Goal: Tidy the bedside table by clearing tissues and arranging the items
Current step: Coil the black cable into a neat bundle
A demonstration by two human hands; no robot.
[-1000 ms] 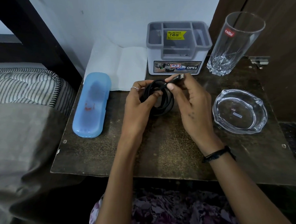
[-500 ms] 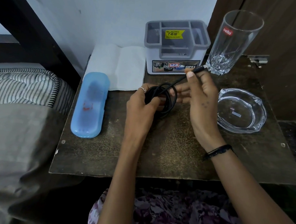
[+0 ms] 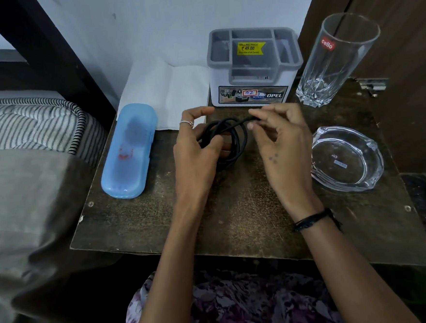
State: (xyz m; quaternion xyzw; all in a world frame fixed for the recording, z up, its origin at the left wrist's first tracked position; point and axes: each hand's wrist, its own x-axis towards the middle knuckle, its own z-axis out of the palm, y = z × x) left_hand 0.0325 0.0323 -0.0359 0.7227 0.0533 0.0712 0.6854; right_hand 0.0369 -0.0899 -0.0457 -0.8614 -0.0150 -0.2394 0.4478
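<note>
A black cable (image 3: 232,139) is wound into a coil above the middle of the dark bedside table (image 3: 236,222). My left hand (image 3: 196,150) grips the coil from the left. My right hand (image 3: 281,144) pinches the cable's free end between thumb and forefinger just right of the coil. A white tissue (image 3: 169,93) lies flat at the back of the table against the wall. Beside it stands a grey and white organiser box (image 3: 253,67).
A blue plastic case (image 3: 129,152) lies along the table's left edge, next to the bed (image 3: 29,149). A tall glass (image 3: 336,59) stands at the back right. A glass ashtray (image 3: 346,158) sits right of my right hand. A wooden door closes the right side.
My right hand pulled the cable's free end out to the right, then brought it back toward the coil. My left hand has kept its hold on the coil.
</note>
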